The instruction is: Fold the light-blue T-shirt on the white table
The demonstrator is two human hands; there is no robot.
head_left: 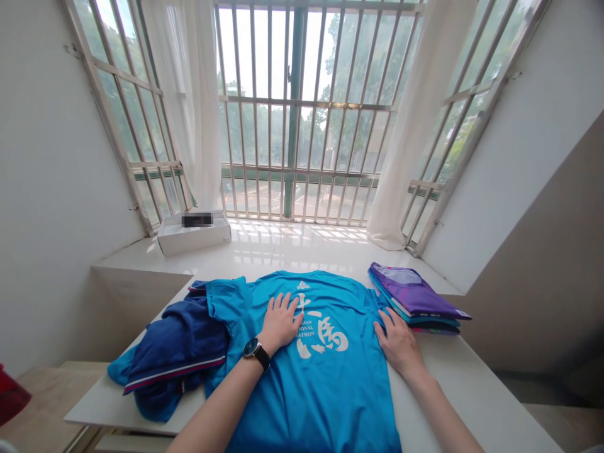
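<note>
A bright blue T-shirt (325,377) with white lettering lies spread flat on a white table (472,390). My left hand (279,322), with a black wristwatch on its wrist, rests flat on the shirt's upper middle, fingers spread. My right hand (399,343) lies flat on the shirt's right edge, fingers stretched out, close to a stack of folded clothes (415,305) with a purple garment on top. Neither hand holds anything.
A heap of unfolded dark blue clothes (177,352) lies at the table's left, partly under the shirt's sleeve. Behind, a white window ledge (292,248) carries a white box (193,231). Barred windows and white curtains stand beyond. Something red (9,396) shows at far left.
</note>
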